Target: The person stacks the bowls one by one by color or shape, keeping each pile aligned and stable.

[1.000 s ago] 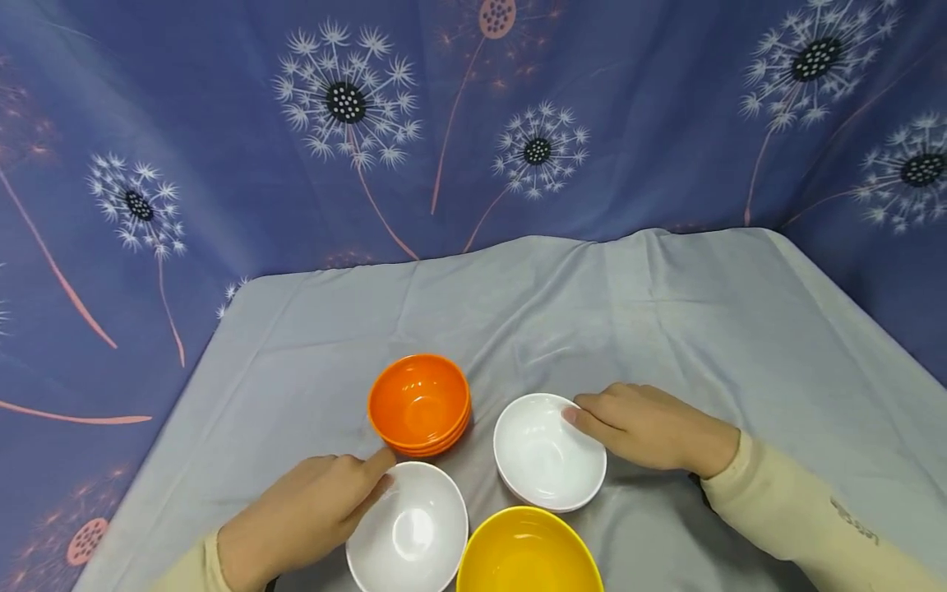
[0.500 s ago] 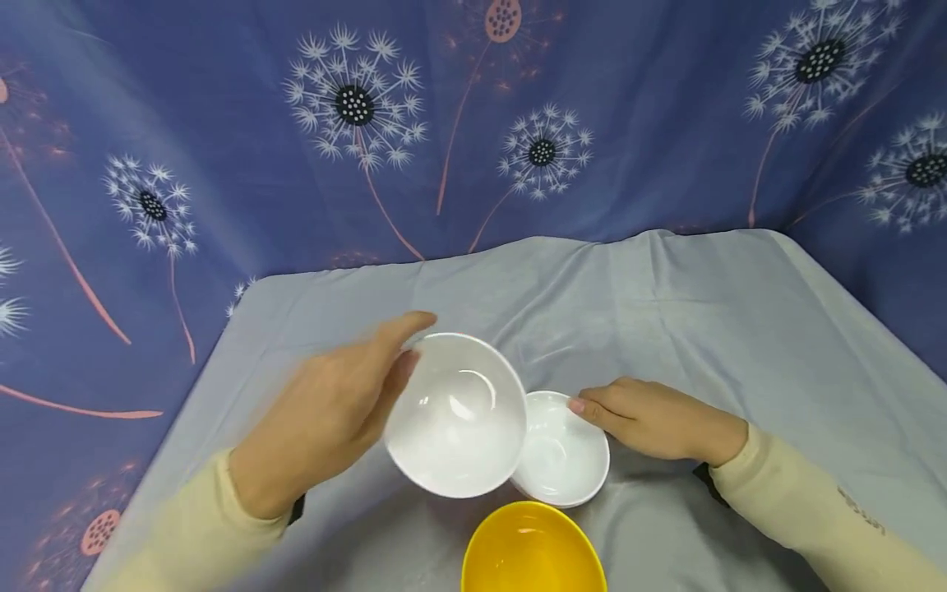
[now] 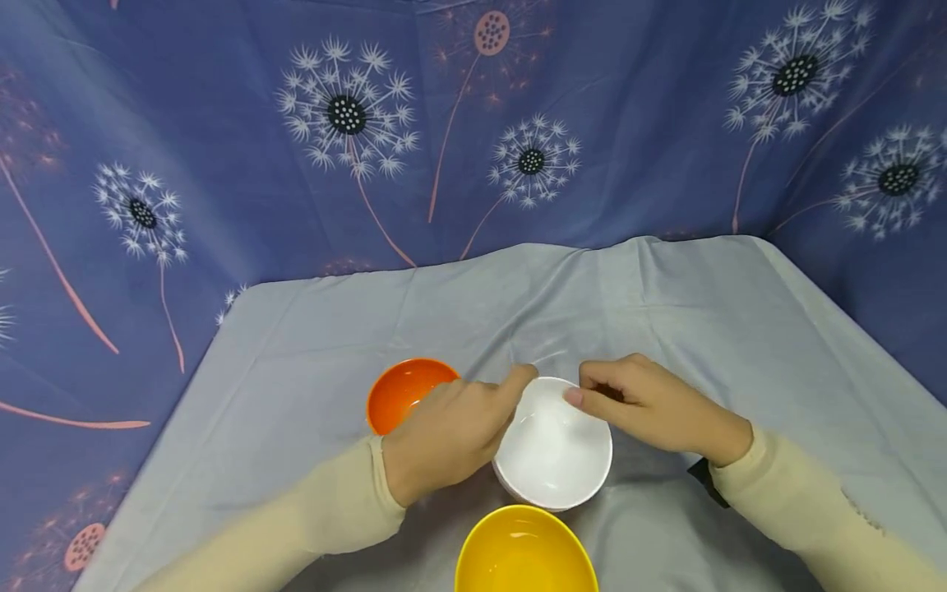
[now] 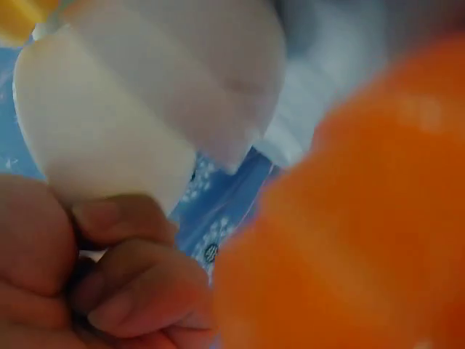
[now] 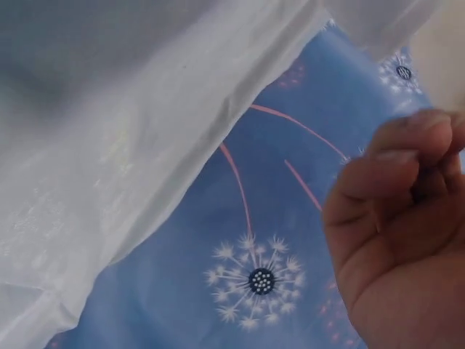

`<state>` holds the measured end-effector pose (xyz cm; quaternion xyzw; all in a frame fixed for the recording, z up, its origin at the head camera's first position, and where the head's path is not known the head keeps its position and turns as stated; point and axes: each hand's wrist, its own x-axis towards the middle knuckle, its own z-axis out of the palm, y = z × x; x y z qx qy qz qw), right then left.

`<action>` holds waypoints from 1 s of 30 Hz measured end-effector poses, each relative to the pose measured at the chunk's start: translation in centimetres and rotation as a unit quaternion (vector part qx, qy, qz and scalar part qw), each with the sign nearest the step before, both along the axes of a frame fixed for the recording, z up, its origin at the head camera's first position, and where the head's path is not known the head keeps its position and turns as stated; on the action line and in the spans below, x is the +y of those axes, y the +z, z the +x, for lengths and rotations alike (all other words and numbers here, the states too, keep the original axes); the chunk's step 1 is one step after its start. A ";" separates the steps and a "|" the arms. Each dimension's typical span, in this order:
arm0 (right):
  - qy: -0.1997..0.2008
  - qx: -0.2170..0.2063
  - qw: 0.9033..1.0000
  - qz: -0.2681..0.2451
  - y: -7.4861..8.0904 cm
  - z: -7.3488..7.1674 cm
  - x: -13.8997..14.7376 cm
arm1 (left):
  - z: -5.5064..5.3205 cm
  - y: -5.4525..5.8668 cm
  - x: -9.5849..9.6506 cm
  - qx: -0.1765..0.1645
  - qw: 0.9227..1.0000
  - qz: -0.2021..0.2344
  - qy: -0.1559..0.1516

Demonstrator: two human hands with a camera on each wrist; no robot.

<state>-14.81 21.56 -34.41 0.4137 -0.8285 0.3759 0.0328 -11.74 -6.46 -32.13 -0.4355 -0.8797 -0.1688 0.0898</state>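
A white bowl sits in the middle of the head view, stacked over another white bowl whose edge shows just below its rim. My left hand grips the upper bowl's left rim; in the left wrist view its curled fingers are right at the pale bowl's edge. On the other side, my right hand pinches at the right rim, thumb over the edge. Beyond my left wrist stands a stack of orange bowls, partly hidden by that hand.
A yellow bowl stands close in front of the white bowls, cut off by the lower frame edge. Grey cloth covers the table, and a blue dandelion-print curtain hangs behind it.
My left hand has lifted the white bowl from beside the yellow one, carried it right past the orange stack, and brought it onto the other white bowl. My right hand has stayed near the rim.
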 end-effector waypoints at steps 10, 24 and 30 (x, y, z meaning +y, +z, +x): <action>-0.037 0.013 0.991 0.129 -1.4 0.1 -0.8 | -0.6 -2.0 0.6 0.090 0.987 -0.128 0.020; -0.040 -0.012 0.988 0.146 -1.3 0.2 -0.7 | -0.8 -2.1 0.4 0.080 0.991 -0.108 0.020; -0.053 0.017 0.989 0.137 0.7 0.4 0.2 | -0.4 -1.1 -1.0 0.055 0.997 -0.062 0.004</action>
